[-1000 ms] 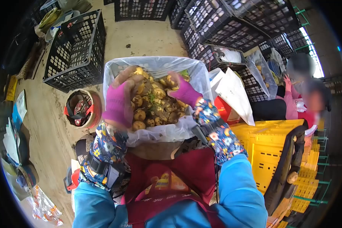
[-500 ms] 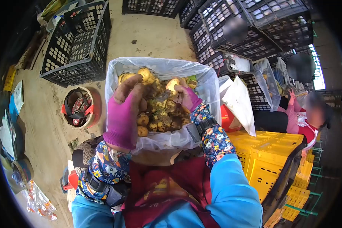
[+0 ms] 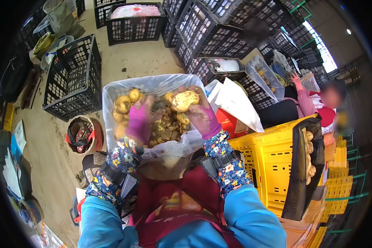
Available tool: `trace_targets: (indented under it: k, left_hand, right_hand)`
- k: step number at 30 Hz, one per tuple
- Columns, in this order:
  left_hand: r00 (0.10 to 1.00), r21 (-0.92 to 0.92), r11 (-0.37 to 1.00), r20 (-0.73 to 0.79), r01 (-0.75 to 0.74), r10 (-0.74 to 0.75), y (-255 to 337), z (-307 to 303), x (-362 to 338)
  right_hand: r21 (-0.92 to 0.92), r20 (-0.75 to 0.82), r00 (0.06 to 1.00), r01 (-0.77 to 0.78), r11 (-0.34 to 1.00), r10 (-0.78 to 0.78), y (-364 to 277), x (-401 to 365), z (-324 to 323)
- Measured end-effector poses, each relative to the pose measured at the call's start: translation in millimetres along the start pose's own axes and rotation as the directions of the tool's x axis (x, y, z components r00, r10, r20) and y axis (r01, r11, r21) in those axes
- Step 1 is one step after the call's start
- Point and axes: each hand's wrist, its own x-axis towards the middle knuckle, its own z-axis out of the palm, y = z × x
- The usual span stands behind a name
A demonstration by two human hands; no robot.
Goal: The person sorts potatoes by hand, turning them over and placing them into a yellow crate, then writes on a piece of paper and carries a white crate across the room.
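Observation:
A crate lined with clear plastic stands in front of me, holding dirty potatoes. My right hand, in a purple fingerless glove, holds a large pale potato above the crate's right side. My left hand, gloved the same way, is over the potatoes at the left middle; its fingers are blurred and I cannot make out whether they hold anything. Several yellow potatoes lie along the crate's left side.
An empty black crate and a round bucket are at the left. Black crates are stacked ahead. White sheets and a yellow crate with black lining stand at the right. Another person sits beyond.
The view has turned to the right. My right hand now has a large potato in it, raised over the crate. My left hand has lowered toward the potatoes.

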Motion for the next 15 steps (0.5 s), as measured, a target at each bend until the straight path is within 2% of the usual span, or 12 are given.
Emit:
trace_targets:
  k: [2, 3, 4, 5, 6, 7, 8, 9, 10, 12, 13, 15]
  left_hand:
    - [0.987, -0.371, 0.918, 0.117, 0.143, -0.107, -15, -18, 11]
    - [0.924, -0.784, 0.490, 0.316, 0.383, -0.216, -34, -32, 21]
    - [0.828, -0.847, -0.133, 0.531, 0.514, -0.183, -51, -42, 31]
    - [0.930, -0.860, 0.355, 0.327, 0.367, -0.170, -39, -27, 24]
    - [0.985, -0.241, 0.956, 0.093, 0.164, -0.146, -26, -11, 17]
    - [0.984, 0.269, 0.952, -0.134, 0.149, -0.116, -14, 6, 13]
    - [0.999, 0.349, 0.936, -0.026, 0.045, -0.038, -25, -7, 27]
    - [1.000, 0.301, 0.953, -0.025, 0.020, -0.013, -30, -13, 30]
    - [0.998, 0.109, 0.992, -0.025, 0.063, -0.060, -33, -19, 33]
    - [0.982, -0.181, 0.967, -0.023, 0.180, -0.187, -32, -25, 46]
    - [0.985, -0.146, 0.980, -0.089, 0.134, -0.148, -31, -22, 47]
    - [0.995, -0.023, 0.995, 0.039, 0.096, -0.095, -68, -52, 73]
  right_hand:
    - [0.059, -0.026, 1.000, -0.004, 0.998, 0.006, 0, -12, 1]
    - [0.091, -0.038, 0.999, -0.011, 0.996, 0.014, 4, -17, 3]
    - [0.133, -0.116, 0.993, -0.004, 0.991, 0.020, 9, -21, 6]
    - [0.313, -0.097, 0.992, -0.047, 0.948, 0.082, 18, -23, 1]
    - [0.478, -0.072, 0.990, -0.073, 0.875, 0.123, 28, -24, -10]
    - [0.615, -0.051, 0.990, -0.073, 0.785, 0.132, 27, -24, -19]
    - [0.577, -0.131, 0.979, -0.052, 0.815, 0.155, 25, -25, -17]
    - [0.541, -0.223, 0.960, -0.020, 0.841, 0.167, 26, -27, -14]
    - [0.170, -0.339, 0.941, 0.066, 0.983, -0.004, 16, -33, 1]
    - [-0.261, -0.353, 0.894, 0.189, 0.947, -0.276, -31, -47, 17]
    - [-0.280, -0.292, 0.895, 0.257, 0.925, -0.338, -64, -58, 32]
    - [-0.418, -0.482, 0.773, 0.211, 0.884, -0.412, -137, -102, 73]
